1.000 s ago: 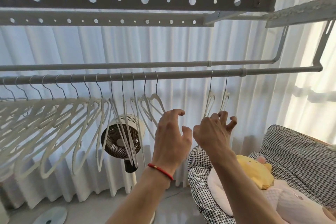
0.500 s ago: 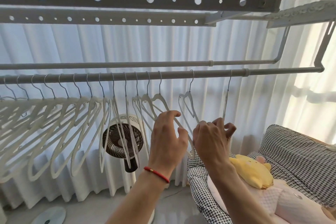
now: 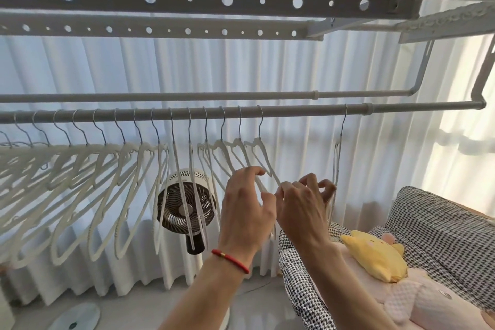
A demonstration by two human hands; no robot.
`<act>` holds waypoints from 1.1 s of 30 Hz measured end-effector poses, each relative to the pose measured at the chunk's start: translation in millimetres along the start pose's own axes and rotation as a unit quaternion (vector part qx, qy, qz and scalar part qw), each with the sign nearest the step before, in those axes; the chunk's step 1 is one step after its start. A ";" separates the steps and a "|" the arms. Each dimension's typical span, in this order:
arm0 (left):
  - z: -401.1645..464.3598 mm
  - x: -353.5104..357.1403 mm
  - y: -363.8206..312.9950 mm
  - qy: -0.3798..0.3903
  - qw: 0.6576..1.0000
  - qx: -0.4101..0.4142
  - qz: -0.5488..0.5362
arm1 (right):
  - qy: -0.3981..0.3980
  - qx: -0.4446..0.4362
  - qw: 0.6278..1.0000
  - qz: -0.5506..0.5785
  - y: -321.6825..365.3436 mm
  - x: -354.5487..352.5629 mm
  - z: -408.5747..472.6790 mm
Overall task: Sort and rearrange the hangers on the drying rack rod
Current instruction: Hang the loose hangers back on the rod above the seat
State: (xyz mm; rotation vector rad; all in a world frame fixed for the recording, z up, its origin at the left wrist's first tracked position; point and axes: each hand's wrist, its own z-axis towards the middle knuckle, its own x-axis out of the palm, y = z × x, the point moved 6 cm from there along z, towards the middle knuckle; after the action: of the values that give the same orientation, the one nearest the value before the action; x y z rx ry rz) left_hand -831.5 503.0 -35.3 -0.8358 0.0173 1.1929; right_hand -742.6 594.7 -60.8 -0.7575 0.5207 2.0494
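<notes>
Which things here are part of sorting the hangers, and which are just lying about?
Job: rod; hanger row; lone hanger; left hand; right hand.
Lying about: fan; yellow plush; checked cushion; curtain.

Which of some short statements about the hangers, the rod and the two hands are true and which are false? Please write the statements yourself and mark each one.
1. One hanger hangs alone on the rod, to the right of the row. True.
2. The left hand wears a red bracelet at the wrist. True.
3. The right hand grips the rod. False: it is lower down, at the lone hanger.
4. The fan hangs from the rod. False: it stands behind the hangers on its own stem.
5. A yellow plush toy lies on the checked seat. True.
</notes>
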 end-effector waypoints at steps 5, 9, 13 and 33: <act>-0.6 -0.7 1.2 0.001 1.000 -0.008 0.008 | 0.002 0.006 1.000 0.004 2.9 0.7 0.4; -1.3 -0.6 0.7 0.001 1.000 -0.009 0.007 | 0.027 0.005 1.000 0.003 5.0 4.9 0.7; -2.4 -0.3 -0.1 0.000 1.000 -0.012 0.007 | 0.041 0.008 0.999 0.006 6.5 8.7 0.5; 11.6 27.3 -33.8 0.037 0.999 0.009 0.007 | 0.049 0.253 0.938 0.230 -102.5 5.1 0.5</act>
State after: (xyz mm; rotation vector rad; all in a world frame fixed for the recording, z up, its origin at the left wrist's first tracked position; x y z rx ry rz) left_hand -797.4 527.8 -19.8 -0.8653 0.0945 1.1732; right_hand -659.0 653.1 -72.2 -0.4502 1.3264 2.1491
